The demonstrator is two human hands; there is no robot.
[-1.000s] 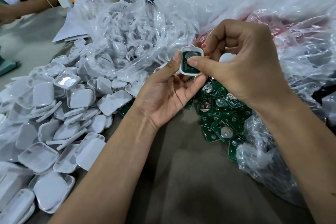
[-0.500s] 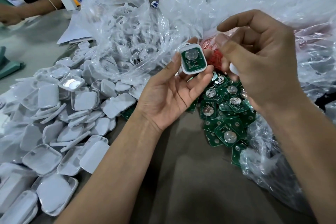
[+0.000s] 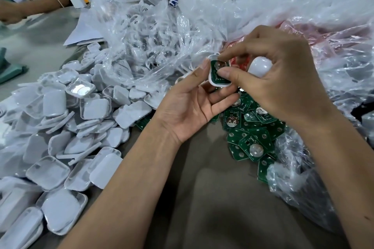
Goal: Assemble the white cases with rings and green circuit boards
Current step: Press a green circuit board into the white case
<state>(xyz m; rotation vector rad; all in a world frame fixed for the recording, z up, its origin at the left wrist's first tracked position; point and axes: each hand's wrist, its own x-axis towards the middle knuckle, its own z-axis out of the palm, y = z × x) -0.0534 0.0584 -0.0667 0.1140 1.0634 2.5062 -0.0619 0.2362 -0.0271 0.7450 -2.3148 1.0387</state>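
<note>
My left hand (image 3: 190,105) holds a white case half (image 3: 217,82) at its fingertips, palm up, with a green circuit board (image 3: 216,68) seated inside. My right hand (image 3: 283,79) has its thumb and forefinger on that board and case, and tucks another white case piece (image 3: 260,67) under its curled fingers. A heap of loose green circuit boards (image 3: 251,133) lies just below both hands. White case halves (image 3: 66,127) are piled on the left. A clear bag of white rings (image 3: 145,46) lies open behind the left hand.
Crumpled clear plastic bags (image 3: 303,6) cover the back and right, one over the boards at lower right (image 3: 299,184). Another person's arm (image 3: 24,8) rests at the far left. The brown tabletop (image 3: 212,198) shows between my forearms.
My right hand had lifted away from the case, and has come back down with thumb and forefinger on the board. The left hand kept holding the case.
</note>
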